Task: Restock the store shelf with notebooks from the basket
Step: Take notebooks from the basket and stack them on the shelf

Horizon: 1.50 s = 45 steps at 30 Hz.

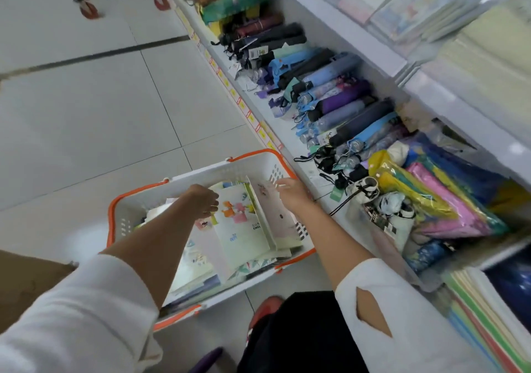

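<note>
White plastic basket with orange rim (198, 172) on grey tiled floor (86, 114), just beside low white store shelf (286, 132). Stack of notebooks inside basket; pale green notebook with cartoon figures (244, 229) on top, pale pink notebook (275, 217) leaning against its right side. Left hand (202, 200) over green notebook's top corner, fingers curled down, grasp cannot tell. Right hand (293, 194) at pink notebook's upper edge, fingers hidden, cannot tell. Folded umbrellas (330, 85) in row on shelf
</note>
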{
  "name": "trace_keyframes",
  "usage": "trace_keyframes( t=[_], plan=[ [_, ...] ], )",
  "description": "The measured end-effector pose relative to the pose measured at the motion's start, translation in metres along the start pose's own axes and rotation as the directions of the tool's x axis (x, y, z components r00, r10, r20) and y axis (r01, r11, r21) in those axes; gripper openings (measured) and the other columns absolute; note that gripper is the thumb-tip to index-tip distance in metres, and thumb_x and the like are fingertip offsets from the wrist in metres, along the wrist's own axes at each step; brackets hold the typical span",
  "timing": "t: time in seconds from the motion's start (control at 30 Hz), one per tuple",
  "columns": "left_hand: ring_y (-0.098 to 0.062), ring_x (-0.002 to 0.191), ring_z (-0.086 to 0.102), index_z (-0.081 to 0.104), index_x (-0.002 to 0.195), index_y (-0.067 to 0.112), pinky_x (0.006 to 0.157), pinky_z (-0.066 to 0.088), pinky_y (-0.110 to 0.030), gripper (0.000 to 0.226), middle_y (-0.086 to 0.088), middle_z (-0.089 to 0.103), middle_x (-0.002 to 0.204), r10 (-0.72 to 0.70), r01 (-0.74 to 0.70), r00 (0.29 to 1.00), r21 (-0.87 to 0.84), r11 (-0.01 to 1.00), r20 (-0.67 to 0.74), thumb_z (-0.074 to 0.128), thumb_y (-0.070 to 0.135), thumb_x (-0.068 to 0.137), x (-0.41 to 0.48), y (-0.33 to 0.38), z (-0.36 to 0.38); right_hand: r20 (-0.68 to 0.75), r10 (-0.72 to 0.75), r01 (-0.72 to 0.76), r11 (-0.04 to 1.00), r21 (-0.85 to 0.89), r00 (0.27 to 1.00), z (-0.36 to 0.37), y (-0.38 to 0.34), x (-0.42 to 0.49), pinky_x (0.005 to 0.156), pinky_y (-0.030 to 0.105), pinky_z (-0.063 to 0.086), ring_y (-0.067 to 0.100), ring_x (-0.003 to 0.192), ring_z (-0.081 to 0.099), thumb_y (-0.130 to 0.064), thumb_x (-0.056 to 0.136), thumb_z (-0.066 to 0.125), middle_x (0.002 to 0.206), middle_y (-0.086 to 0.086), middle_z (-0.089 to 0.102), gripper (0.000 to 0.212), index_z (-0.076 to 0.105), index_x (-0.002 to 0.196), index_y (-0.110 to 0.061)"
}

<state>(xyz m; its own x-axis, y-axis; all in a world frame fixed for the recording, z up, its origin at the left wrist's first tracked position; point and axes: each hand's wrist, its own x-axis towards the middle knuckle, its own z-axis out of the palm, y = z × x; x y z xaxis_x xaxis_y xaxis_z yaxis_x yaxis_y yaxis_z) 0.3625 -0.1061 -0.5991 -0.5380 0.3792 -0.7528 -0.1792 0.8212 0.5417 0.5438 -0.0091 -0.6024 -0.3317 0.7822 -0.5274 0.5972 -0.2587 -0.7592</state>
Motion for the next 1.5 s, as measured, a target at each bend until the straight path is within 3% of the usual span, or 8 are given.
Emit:
trace_keyframes(
  t=[0.13,0.27,0.5,0.63,0.9,1.1,1.3,1.5],
  plan=[
    [-0.018,0.059,0.052,0.057,0.093,0.002,0.056,0.045,-0.026,0.012,-0.012,0.058,0.084,0.035,-0.037,0.998,-0.035,0.999,-0.045,0.045,0.004,0.096,0.010,-0.003,0.002,0.005,-0.013,0.013,1.000,0.027,1.000,-0.006,0.000,0.006,0.090,0.032,0.044,0.025,0.114,0.055,-0.006,0.095,0.048,0.131,0.013,0.057,0.033,0.058,0.126,-0.005],
    [-0.023,0.053,0.052,0.050,0.080,0.000,0.031,0.044,-0.023,0.011,-0.016,0.054,0.082,-0.059,0.035,0.975,-0.111,0.993,-0.216,0.048,0.000,0.091,0.024,-0.025,-0.023,0.015,-0.014,0.014,1.000,0.025,1.000,0.006,0.005,0.002,0.072,0.026,0.044,0.021,0.099,0.052,-0.007,0.096,0.045,0.116,0.007,0.056,0.031,0.060,0.124,-0.008],
    [-0.024,0.070,0.054,0.055,0.089,0.009,0.067,0.046,-0.031,0.024,-0.010,0.057,0.081,-0.165,0.165,0.985,-0.006,0.986,-0.043,0.062,0.032,0.086,0.019,-0.049,-0.011,0.036,0.003,-0.001,0.999,-0.050,0.999,0.030,0.009,0.000,0.063,0.017,0.037,0.013,0.086,0.051,-0.006,0.095,0.045,0.114,0.003,0.055,0.034,0.059,0.126,-0.007],
    [-0.038,0.116,0.051,0.055,0.113,0.016,0.097,0.042,-0.053,0.111,-0.012,0.056,0.122,-0.203,0.221,0.970,0.147,0.964,-0.131,0.069,0.077,0.020,0.066,-0.077,0.014,0.004,-0.022,0.022,0.989,-0.149,1.000,0.037,0.009,-0.003,0.099,0.026,0.039,0.025,0.131,0.044,-0.002,0.094,0.038,0.149,0.005,0.042,0.041,0.057,0.129,-0.012],
    [-0.035,0.121,0.042,0.055,0.121,0.012,0.102,0.039,-0.043,0.049,-0.014,0.038,0.134,-0.138,0.170,0.950,0.094,0.981,-0.279,0.070,0.036,0.081,0.023,-0.057,0.026,-0.017,0.005,-0.007,0.987,-0.161,1.000,0.043,0.006,-0.001,0.086,0.022,0.039,0.024,0.122,0.050,0.001,0.091,0.039,0.138,0.007,0.053,0.044,0.058,0.129,-0.012],
    [-0.042,0.133,0.032,0.017,0.148,0.010,0.106,0.035,-0.050,0.093,-0.020,0.017,0.152,-0.082,0.067,0.951,-0.063,0.996,-0.298,0.077,0.028,0.079,0.026,-0.053,0.027,-0.008,0.032,-0.033,0.989,-0.143,0.999,0.045,0.007,-0.001,0.088,0.024,0.038,0.025,0.124,0.049,0.000,0.092,0.043,0.139,0.006,0.051,0.043,0.056,0.132,-0.012],
    [-0.038,0.106,0.059,0.010,0.145,0.017,0.091,0.050,-0.048,0.101,-0.012,0.056,0.117,0.134,-0.161,0.950,-0.074,0.984,-0.283,0.081,0.014,0.074,0.032,-0.062,0.041,-0.059,0.017,-0.024,0.991,-0.129,0.998,0.032,0.006,0.006,0.083,0.035,0.049,0.029,0.117,0.055,-0.014,0.091,0.055,0.144,0.003,0.045,0.040,0.055,0.130,-0.014],
    [-0.032,0.095,0.064,0.059,0.099,0.008,0.084,0.056,-0.047,0.026,-0.014,0.067,0.107,0.241,-0.250,0.960,-0.049,0.967,-0.142,0.073,0.010,0.077,0.042,-0.047,0.011,-0.035,0.042,-0.046,0.993,-0.105,0.998,0.026,0.011,0.010,0.081,0.036,0.052,0.026,0.103,0.061,-0.011,0.086,0.057,0.143,0.003,0.045,0.042,0.055,0.127,-0.016]
  ],
)
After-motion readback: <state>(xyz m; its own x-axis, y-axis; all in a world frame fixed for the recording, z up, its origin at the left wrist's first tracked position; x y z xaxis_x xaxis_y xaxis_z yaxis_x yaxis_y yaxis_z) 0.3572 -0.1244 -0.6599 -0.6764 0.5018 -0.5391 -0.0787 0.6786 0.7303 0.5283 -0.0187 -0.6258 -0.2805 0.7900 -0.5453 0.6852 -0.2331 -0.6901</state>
